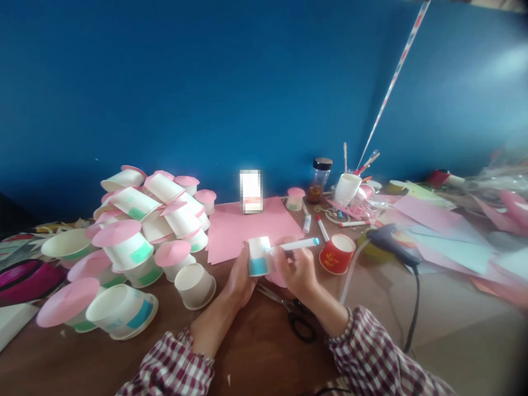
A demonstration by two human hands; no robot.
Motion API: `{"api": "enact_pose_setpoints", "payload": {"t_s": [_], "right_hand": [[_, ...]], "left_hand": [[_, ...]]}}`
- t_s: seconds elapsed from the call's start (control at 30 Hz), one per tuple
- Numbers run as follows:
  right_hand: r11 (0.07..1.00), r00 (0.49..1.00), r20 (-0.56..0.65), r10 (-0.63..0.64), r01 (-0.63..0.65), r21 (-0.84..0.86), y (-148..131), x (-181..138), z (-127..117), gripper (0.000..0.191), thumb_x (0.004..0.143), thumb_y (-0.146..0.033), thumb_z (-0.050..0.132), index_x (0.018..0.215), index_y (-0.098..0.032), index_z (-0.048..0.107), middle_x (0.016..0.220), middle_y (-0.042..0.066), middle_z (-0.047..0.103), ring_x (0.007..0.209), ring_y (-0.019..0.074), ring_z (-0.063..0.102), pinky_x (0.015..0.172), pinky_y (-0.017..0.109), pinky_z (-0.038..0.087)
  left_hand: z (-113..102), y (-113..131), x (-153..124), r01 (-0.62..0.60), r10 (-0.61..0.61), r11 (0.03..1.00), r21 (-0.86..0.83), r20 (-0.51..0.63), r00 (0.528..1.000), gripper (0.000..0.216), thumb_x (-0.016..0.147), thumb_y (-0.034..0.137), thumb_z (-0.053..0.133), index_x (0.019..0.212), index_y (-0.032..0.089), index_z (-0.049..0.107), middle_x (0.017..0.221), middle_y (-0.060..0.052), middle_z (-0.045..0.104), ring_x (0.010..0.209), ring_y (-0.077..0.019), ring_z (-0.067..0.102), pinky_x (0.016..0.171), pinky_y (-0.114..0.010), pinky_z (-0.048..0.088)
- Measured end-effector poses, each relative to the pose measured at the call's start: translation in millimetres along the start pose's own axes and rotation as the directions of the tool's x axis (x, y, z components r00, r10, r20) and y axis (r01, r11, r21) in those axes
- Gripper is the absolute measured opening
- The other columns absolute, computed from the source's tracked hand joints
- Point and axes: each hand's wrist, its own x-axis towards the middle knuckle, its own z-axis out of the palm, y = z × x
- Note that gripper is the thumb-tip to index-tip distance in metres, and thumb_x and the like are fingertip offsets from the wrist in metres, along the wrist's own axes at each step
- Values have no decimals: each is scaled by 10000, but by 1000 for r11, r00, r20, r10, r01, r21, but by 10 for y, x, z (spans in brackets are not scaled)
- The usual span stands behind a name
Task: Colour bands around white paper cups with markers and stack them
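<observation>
My left hand (240,279) is closed round a small white paper cup with a blue band (259,256), held above the brown table (256,352). My right hand (297,271) grips a white marker with a blue tip (297,244), its body lying across the top of the cup. A pink paper piece shows just below the cup between my hands. Black-handled scissors (295,316) lie on the table under my right wrist. Both sleeves are checked red and white.
A heap of white cups with pink paper lids (140,231) fills the left. A pink sheet (247,228) lies behind my hands. A red cup (337,254), a glue gun (391,242) with cord, markers, a jar (318,180) and coloured papers (445,231) sit right.
</observation>
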Motion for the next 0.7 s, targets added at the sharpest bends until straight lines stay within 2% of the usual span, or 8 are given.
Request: {"api": "enact_pose_setpoints", "payload": {"t_s": [0.5, 0.7], "right_hand": [[999, 994, -103, 40, -36, 39, -36, 46, -17, 125, 851, -217, 491, 798, -163, 590, 635, 14, 622, 525, 120, 573, 513, 208, 468], [999, 997, -61, 37, -34, 37, 3, 19, -5, 125, 857, -231, 497, 825, -164, 597, 657, 19, 624, 542, 122, 582, 545, 218, 485]], "left_hand": [[-5, -1, 1, -18, 17, 999, -30, -34, 999, 450, 751, 504, 618, 952, 103, 657, 818, -75, 688, 709, -169, 623, 697, -291, 517], [-2, 9, -8, -12, 12, 1000, -25, -14, 1000, 441, 762, 495, 610, 956, 101, 653, 847, -78, 687, 733, -174, 626, 676, -280, 515]]}}
